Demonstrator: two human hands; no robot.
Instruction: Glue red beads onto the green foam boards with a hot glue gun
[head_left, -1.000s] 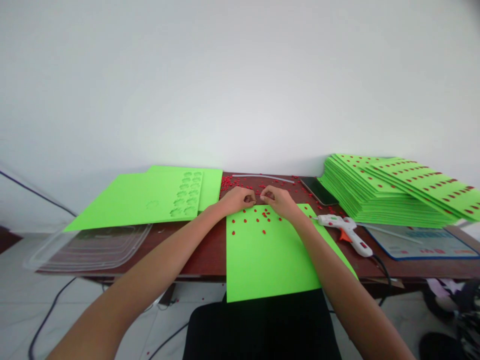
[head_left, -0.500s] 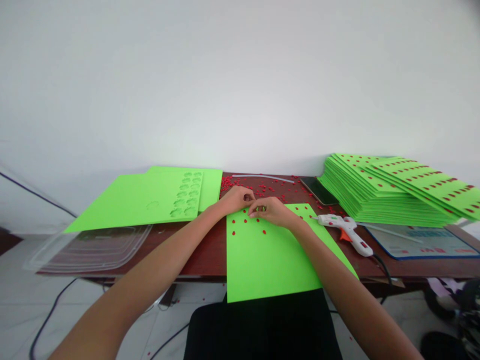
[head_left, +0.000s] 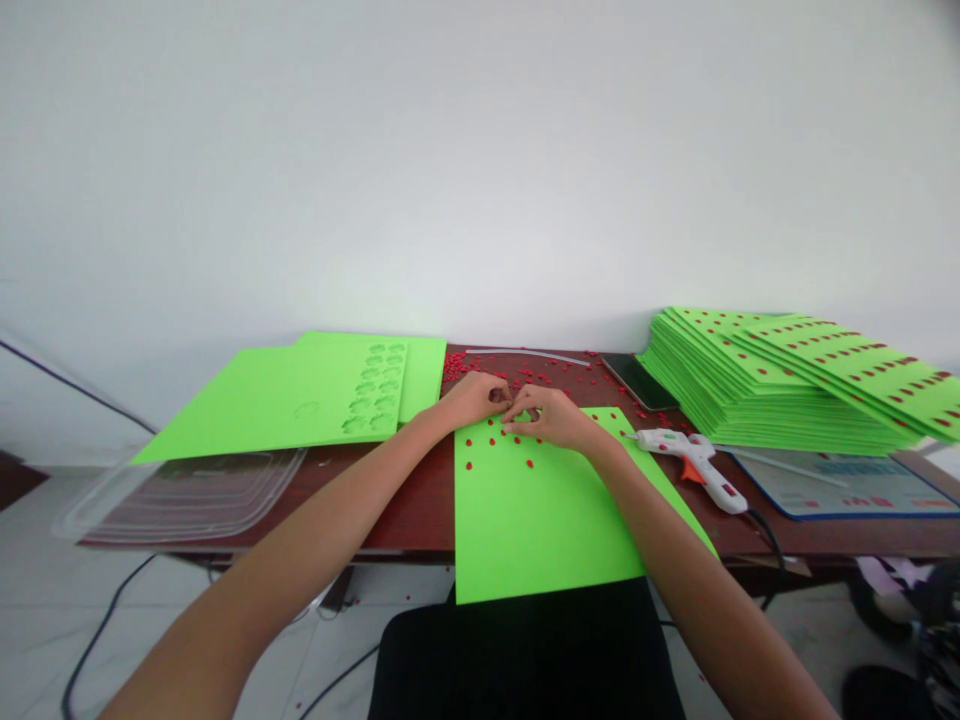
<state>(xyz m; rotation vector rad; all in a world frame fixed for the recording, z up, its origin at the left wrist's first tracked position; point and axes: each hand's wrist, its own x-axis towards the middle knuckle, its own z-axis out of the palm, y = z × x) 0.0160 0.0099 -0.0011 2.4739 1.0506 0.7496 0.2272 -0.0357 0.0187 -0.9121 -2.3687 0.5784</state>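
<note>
A bright green sheet (head_left: 547, 530) lies in front of me, its near edge jutting past the table toward my lap. Small red pieces (head_left: 530, 464) dot its upper part in rough rows. My left hand (head_left: 480, 397) is closed in a pinch at the sheet's far edge. Right beside it, my right hand (head_left: 547, 415) pinches above the sheet, its fingertips close to the left hand's. Whatever lies between the fingers of either hand is too small to make out.
To the right are a white glue gun (head_left: 694, 458), a dark phone (head_left: 639, 382) and a tall stack of red-dotted green sheets (head_left: 772, 400). Loose red pieces (head_left: 459, 366) and a glue stick (head_left: 525, 352) lie behind. Embossed green sheets (head_left: 277, 400) rest on a clear lid (head_left: 187, 500) at left.
My right hand has shifted slightly, its fingers changing pose a little beside the left hand. The left hand keeps its pinch, and the sheet stays in place.
</note>
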